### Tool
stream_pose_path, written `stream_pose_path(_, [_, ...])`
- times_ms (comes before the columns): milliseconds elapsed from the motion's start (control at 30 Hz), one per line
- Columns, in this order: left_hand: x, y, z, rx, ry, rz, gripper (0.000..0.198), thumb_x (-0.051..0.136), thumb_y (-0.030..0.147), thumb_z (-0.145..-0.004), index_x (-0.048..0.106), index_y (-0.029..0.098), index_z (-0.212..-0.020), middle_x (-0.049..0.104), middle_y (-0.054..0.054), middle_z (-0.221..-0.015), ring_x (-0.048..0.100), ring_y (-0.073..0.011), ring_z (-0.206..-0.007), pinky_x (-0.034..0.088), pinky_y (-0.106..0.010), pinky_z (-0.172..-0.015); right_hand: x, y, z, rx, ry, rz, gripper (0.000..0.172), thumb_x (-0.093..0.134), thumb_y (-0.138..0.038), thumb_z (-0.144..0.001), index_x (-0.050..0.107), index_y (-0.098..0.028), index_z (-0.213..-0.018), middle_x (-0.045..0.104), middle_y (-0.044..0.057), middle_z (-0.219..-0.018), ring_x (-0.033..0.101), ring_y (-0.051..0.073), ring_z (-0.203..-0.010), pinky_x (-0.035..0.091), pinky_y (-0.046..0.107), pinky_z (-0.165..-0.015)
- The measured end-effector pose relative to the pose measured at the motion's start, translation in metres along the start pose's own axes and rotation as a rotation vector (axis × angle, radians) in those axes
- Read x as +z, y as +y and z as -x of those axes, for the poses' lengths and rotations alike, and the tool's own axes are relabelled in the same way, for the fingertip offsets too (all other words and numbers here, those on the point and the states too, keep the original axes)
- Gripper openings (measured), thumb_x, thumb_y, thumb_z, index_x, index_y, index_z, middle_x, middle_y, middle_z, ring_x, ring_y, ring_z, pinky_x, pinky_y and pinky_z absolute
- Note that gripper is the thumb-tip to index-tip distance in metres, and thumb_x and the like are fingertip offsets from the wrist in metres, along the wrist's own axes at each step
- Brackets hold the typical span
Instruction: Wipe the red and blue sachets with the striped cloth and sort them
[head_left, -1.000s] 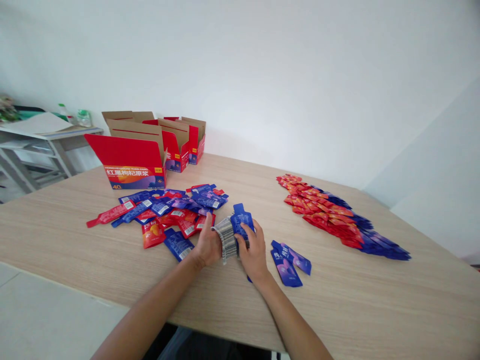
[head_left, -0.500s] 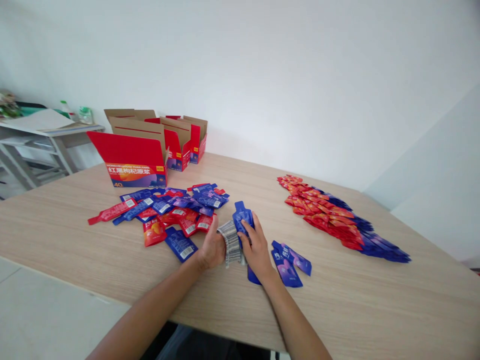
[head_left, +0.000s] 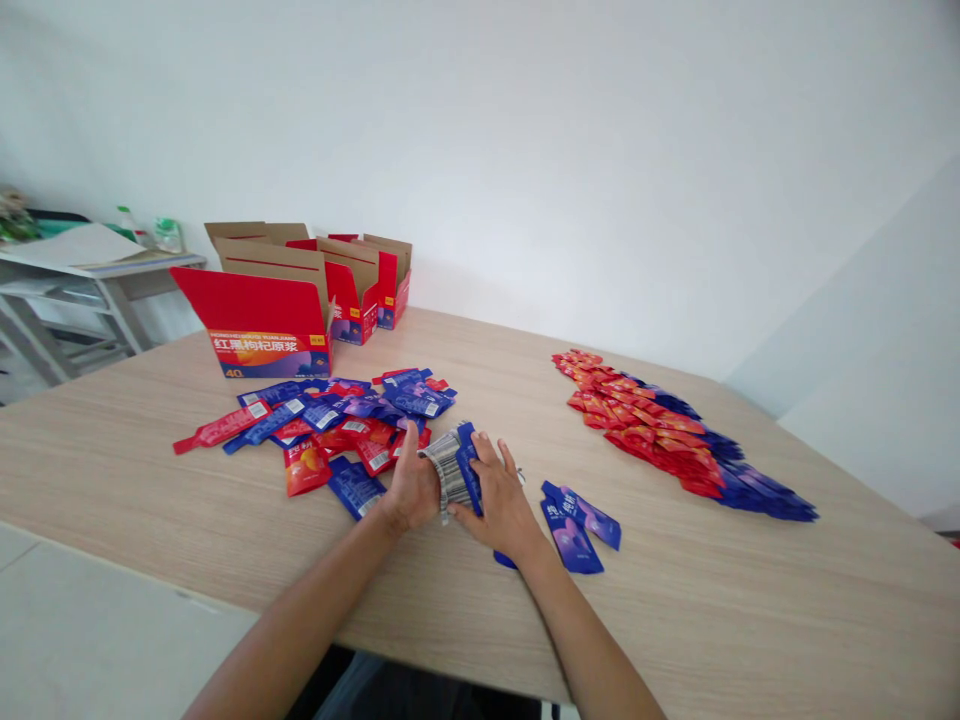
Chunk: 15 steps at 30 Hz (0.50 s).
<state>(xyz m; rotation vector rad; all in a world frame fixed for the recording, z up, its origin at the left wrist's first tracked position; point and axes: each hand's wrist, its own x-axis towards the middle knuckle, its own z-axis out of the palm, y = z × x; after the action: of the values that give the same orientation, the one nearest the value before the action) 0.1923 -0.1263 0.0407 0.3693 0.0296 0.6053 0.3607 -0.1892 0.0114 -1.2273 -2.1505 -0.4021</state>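
My left hand (head_left: 414, 490) is wrapped around a thick stack of pouches (head_left: 448, 472), its thumb pointing up. The striped, silvery edges of the stack face up. On the stack's right side, my right hand (head_left: 504, 500) grips a blue pouch (head_left: 469, 468) and presses it flat against the others, fingers over its face and thumb low. To the left of my left hand lies a loose heap of red and blue pouches (head_left: 352, 415). Beside my right wrist are a few blue pouches (head_left: 571, 535), and the corner of another blue pouch (head_left: 504, 560) shows under that wrist.
Several open red cartons (head_left: 266, 325) stand at the back left of the wooden table (head_left: 675, 610). Overlapping rows of red and blue pouches (head_left: 667, 430) spread across the right side. A white wall (head_left: 525, 150) rises behind; a side desk (head_left: 112, 265) stands far left.
My right hand has brought the blue pouch left against the stack, turning it from face-up to nearly edge-on. My left hand and the stack have shifted slightly left.
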Motion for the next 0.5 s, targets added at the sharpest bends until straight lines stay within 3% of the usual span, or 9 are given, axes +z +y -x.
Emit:
stream_pose_path(133, [-0.003, -0.002, 0.000, -0.021, -0.003, -0.006, 0.092, 0.025, 0.081, -0.090, 0.056, 0.011, -0.141, 0.070, -0.020, -0.126, 0.066, -0.0355, -0.116, 0.041, -0.052, -0.108, -0.002, 0.004, -0.001, -0.040, -0.076, -0.005, 0.103, 0.071, -0.053, -0.085, 0.015, -0.008, -0.159, 0.022, 0.026, -0.164, 0.016, 0.035, -0.155, 0.026, 0.065, -0.121])
stream_pose_path(267, [-0.004, -0.001, -0.001, -0.014, 0.017, -0.009, 0.096, 0.024, 0.083, -0.088, 0.057, 0.010, -0.140, 0.070, -0.021, -0.126, 0.066, -0.0353, -0.116, 0.041, -0.051, -0.108, -0.005, 0.005, -0.001, -0.049, -0.150, -0.017, 0.120, 0.080, -0.052, -0.074, 0.010, -0.007, -0.160, 0.021, 0.028, -0.164, 0.014, 0.035, -0.156, 0.023, 0.065, -0.122])
stream_pose_path(367, [-0.004, 0.004, -0.001, 0.008, 0.021, -0.002, 0.099, 0.023, 0.084, -0.087, 0.057, 0.008, -0.140, 0.069, -0.022, -0.126, 0.065, -0.0355, -0.117, 0.041, -0.051, -0.109, -0.008, 0.002, -0.002, -0.052, -0.193, -0.018, 0.116, 0.080, -0.044, -0.076, 0.010, -0.007, -0.161, 0.020, 0.027, -0.165, 0.012, 0.034, -0.156, 0.025, 0.064, -0.122])
stream_pose_path(500, [-0.005, 0.015, -0.001, 0.044, 0.028, 0.009, 0.105, 0.020, 0.087, -0.085, 0.056, 0.005, -0.140, 0.068, -0.024, -0.127, 0.064, -0.0363, -0.118, 0.041, -0.051, -0.108, -0.010, -0.004, -0.004, -0.098, -0.242, -0.020, 0.094, 0.066, -0.024, -0.088, 0.010, -0.009, -0.162, 0.019, 0.023, -0.166, 0.013, 0.032, -0.156, 0.026, 0.062, -0.123])
